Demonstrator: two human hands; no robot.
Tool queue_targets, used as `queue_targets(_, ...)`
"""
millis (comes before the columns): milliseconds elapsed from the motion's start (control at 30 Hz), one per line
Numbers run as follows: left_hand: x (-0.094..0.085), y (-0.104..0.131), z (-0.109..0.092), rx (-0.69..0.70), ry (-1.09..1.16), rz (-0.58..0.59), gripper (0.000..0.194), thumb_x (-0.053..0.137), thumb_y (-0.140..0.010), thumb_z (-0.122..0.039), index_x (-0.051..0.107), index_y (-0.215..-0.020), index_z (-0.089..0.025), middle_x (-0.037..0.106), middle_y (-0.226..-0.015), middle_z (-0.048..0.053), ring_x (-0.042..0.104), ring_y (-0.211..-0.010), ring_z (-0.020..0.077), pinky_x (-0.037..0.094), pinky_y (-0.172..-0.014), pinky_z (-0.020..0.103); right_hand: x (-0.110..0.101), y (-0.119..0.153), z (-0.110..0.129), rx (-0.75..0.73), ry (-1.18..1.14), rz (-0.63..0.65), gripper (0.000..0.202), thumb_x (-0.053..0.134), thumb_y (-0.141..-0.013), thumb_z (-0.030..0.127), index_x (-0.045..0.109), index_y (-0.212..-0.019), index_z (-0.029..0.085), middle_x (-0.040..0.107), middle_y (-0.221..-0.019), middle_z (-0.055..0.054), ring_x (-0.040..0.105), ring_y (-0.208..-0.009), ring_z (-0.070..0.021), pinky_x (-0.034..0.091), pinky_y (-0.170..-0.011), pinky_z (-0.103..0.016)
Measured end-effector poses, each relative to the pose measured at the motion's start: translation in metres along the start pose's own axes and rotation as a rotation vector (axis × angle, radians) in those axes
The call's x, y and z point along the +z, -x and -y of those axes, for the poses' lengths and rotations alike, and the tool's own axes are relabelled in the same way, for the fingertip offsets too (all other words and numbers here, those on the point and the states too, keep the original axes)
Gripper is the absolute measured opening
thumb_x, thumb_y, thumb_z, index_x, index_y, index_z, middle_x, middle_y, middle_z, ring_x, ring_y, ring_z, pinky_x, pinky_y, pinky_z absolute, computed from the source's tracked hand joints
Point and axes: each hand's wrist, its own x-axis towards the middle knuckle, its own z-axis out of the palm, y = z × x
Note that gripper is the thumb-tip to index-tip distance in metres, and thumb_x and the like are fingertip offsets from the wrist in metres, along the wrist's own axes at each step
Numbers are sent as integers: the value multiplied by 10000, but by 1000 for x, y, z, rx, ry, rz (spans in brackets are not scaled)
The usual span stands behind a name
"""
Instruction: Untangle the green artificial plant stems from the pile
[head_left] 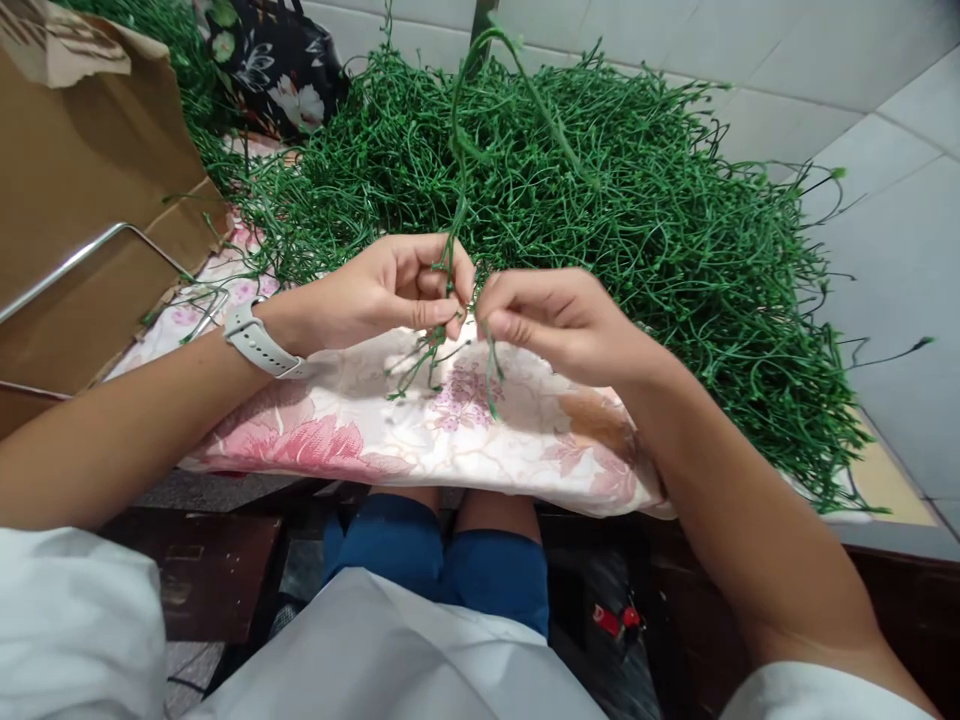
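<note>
My left hand (409, 285), with a pale watch on its wrist, pinches a green artificial plant stem (459, 180). The stem rises above the fingers and arches over to the right, while small branched ends hang below the hand. Close beside it, my right hand (551, 320) is closed, thumb against forefinger, on a short green sprig (493, 375) that dangles down. The two hands' fingertips nearly meet above the floral tablecloth (525, 450). Behind them spreads a large heap of green artificial stems (637, 200).
At the left stands an opened cardboard box (97, 180) with a bent metal rod (67, 270) in front. A black floral bag (277, 70) sits at the back left. White tiled walls (787, 60) close off the back and right. A dark wooden stool (202, 570) is below.
</note>
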Motion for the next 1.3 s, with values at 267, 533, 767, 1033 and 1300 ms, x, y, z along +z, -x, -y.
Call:
queue_targets(267,2,-4,12,-73,54,-210,279,886,-797,-158,623,-890,-147,629,-680,-30,640,-576,59,522,-567,185,-43,2,-25,78,-153,-950,189,742,-964,328,572,-928,252,588,-646,41,505,-522,-106,397,-484,-249)
queue_targets(533,3,-3,8,-71,115,-246,288,890,-759,-108,631,-877,-151,642,-700,-25,671,-615,75,536,-581,196,-50,7,-37,361,-62,-1046,91,518,-1028,162,590,-1020,216,718,-782,-10,548,-518,-102,421,-480,-240)
queue_targets(767,4,-3,7,-82,105,-260,281,883,-755,-99,621,-842,-152,646,-695,-24,654,-588,68,484,-529,187,-33,5,-44,55,147,-1028,260,825,-884,232,570,-931,248,746,-941,-52,689,-749,-177,534,-613,-310)
queue_targets(1033,5,-2,6,-101,73,-268,310,916,-755,-183,616,-825,-151,701,-728,-1,682,-633,82,493,-555,192,-7,1,-27,69,315,-706,209,742,-963,369,709,-827,215,719,-815,-25,697,-840,-174,538,-679,-303)
queue_targets(1300,1,-4,11,-77,-28,-256,301,928,-744,-219,649,-845,-168,627,-609,-34,641,-562,91,492,-542,215,19,0,-17,-21,289,-302,316,848,-886,460,702,-979,196,684,-828,4,571,-701,-109,461,-639,-264)
